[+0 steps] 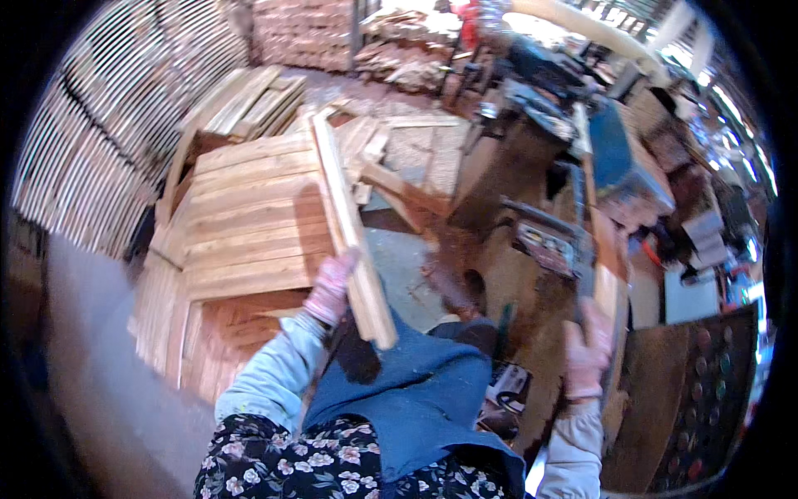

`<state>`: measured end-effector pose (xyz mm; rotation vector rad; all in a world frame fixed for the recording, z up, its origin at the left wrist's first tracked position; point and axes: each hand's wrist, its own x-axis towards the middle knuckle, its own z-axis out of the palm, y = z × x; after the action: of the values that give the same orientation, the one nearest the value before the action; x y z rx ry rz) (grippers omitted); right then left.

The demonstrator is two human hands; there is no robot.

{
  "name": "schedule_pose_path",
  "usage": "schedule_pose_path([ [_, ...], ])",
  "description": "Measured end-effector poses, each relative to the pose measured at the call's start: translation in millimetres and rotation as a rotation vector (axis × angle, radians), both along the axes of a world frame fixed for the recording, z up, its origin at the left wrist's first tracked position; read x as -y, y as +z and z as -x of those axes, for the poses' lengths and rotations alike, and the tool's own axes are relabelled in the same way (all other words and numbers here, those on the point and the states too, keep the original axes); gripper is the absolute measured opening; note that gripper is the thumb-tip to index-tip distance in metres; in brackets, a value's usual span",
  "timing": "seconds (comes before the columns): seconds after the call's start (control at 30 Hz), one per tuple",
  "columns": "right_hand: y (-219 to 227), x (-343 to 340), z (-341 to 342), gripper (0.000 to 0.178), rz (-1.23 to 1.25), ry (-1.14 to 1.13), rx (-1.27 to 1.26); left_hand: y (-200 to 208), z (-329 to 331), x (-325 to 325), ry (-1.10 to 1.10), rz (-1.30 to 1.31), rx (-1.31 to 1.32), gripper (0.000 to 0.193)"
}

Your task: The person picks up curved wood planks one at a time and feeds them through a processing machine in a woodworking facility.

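Observation:
My left hand (331,289), in a pinkish work glove, is closed around a long, narrow wooden board (353,249). A line runs along its length; I cannot tell if it is two strips together. The board slants away from me, beside a stack of wide planks (253,220). On the right, my gloved right hand (586,349) is somewhat blurred, its thumb apart from its stretched fingers. It lies at the near end of a metal rail (582,241), beside a long reddish-brown plank (611,279) on the machine table (524,308). Whether it touches the plank is unclear.
Slatted wood stacks (108,141) rise at the far left. More boards (258,104) and offcuts (366,150) lie behind the planks. A dark machine (532,125) and a blue box (619,154) stand at the back right. A dark panel with round spots (698,399) lies near right.

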<state>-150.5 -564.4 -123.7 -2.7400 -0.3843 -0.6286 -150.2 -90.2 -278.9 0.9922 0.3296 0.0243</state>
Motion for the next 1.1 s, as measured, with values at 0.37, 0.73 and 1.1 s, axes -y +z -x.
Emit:
schedule_pose_path([
  [0.37,56.8,-16.7,201.0,0.103,-0.198,-0.513,-0.413,77.0,17.1,269.4,-0.587,-0.459,0.5,0.074],
  [0.73,-9.1,48.8,272.9,0.096,0.163,-0.735,0.094,-154.3,63.8,-132.5,0.643,-0.243,-0.494,0.063],
  [1.1,-10.4,69.7,-12.7,0.088,-0.111,-0.422,0.363,-206.0,68.8,-235.2,0.964,0.011,-0.554,0.066],
])
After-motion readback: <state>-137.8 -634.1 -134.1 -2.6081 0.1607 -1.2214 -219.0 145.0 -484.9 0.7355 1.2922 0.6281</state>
